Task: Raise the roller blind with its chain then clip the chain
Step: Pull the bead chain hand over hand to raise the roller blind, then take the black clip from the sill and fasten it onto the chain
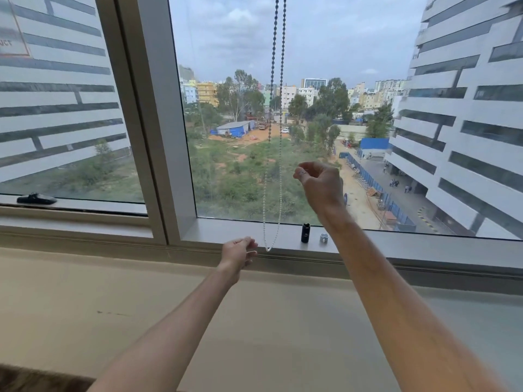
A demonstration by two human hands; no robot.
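Observation:
A beaded chain (280,114) hangs as a loop of two strands in front of the window glass, its bottom bend just above the sill. The roller blind itself is out of view above the frame. My right hand (319,185) is raised to the right of the chain, fingers curled loosely, apart from the strands and holding nothing. My left hand (240,251) is lower, just left of the loop's bottom, fingers loosely curled and a small gap from the chain. A small silvery clip-like piece (324,238) rests on the sill to the right of the chain.
A black cylinder (305,232) stands on the window sill (226,236) beside the clip-like piece. A grey vertical mullion (158,123) divides the window. A black window handle (36,198) lies on the left pane's frame. A beige ledge (113,292) runs below.

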